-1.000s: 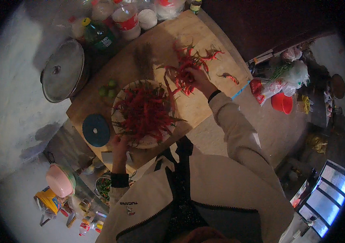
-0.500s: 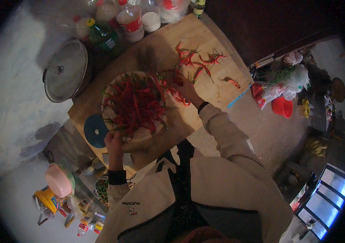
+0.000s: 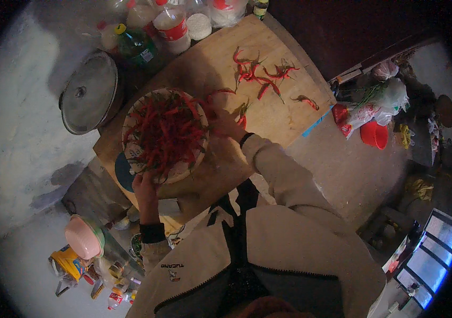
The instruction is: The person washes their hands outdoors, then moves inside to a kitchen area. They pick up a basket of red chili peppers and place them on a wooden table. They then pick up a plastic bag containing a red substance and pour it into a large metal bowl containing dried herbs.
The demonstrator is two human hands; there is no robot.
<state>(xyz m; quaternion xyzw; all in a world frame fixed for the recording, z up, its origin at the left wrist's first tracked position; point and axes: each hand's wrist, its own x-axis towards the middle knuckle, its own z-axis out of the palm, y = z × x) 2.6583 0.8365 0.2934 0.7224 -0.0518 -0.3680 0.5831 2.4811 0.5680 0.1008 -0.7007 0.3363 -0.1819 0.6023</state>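
A round, pale basket (image 3: 182, 171) heaped with red chili peppers (image 3: 165, 130) is on the wooden board, tilted slightly toward me. My left hand (image 3: 145, 186) grips its near-left rim, fingers closed round the edge. At the right rim is my right hand (image 3: 222, 123), smeared by motion, its fingers partly hidden; whether it holds the rim or chilies cannot be told. A few chilies (image 3: 242, 114) lie just beside that hand. Farther off on the board, a loose group of red chilies (image 3: 249, 70) is spread out, with a single chili (image 3: 306, 102) near the right edge.
A lidded pot (image 3: 89, 93) stands left of the wooden board (image 3: 284, 58). Bottles (image 3: 172, 26) and a green bottle (image 3: 134, 46) crowd its far side. A dark blue disc (image 3: 124, 172) is partly under the basket. Bags (image 3: 393, 98) and a red bucket (image 3: 374, 135) sit at right.
The basket has shifted away from me and a little left, now covering more of the blue disc. My right hand has moved left and slightly nearer; my left hand stays at the rim.
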